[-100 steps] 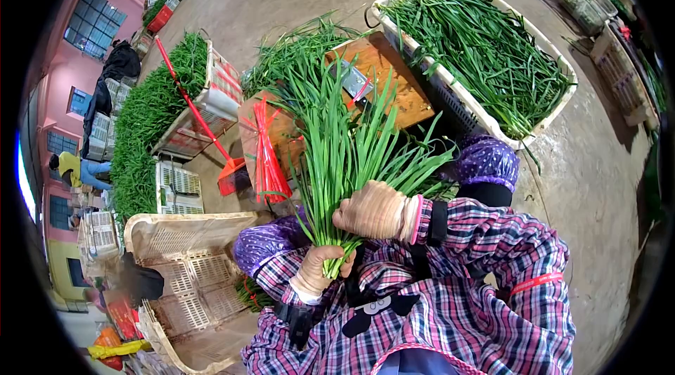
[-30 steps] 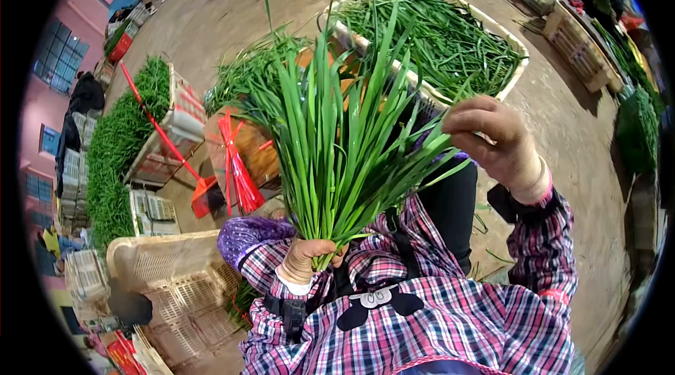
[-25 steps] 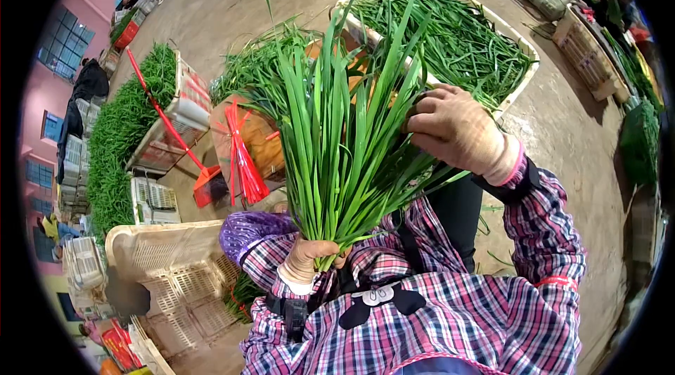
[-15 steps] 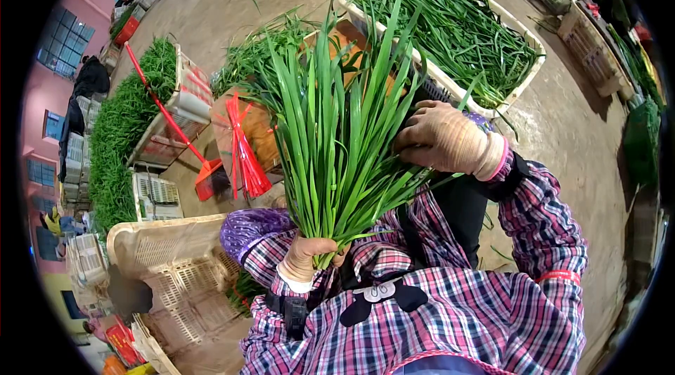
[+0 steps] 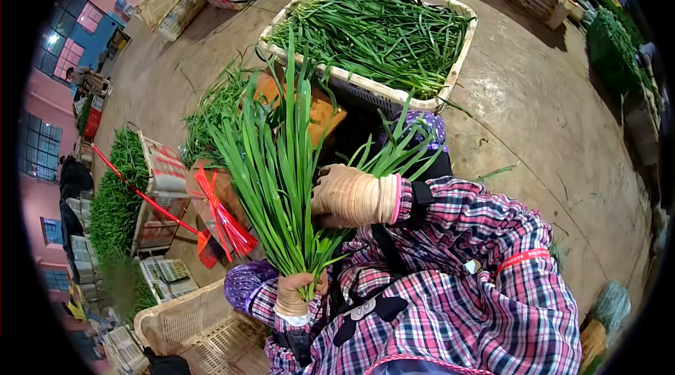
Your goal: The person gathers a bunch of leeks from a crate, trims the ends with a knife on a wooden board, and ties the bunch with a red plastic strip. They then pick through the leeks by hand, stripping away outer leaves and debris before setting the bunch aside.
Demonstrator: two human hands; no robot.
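Note:
My left hand (image 5: 294,296) grips the base of a bunch of long green chives (image 5: 271,164), held upright in front of my chest. My right hand (image 5: 349,196), in a beige glove, is closed around the right side of the bunch about halfway up, with several leaves sticking out past its fingers. Both arms wear plaid sleeves. The leaf tips fan out up and to the left.
A large white crate (image 5: 458,66) full of loose chives stands ahead on the concrete floor. An orange wooden block (image 5: 325,113) and a bundle of red ties (image 5: 223,219) lie in front of me. A beige empty crate (image 5: 204,333) sits at lower left, chive-filled crates (image 5: 158,178) at left.
My right hand has come down from the leaf tips to the middle of the bunch. The view has swung, so the big crate now sits higher and more central.

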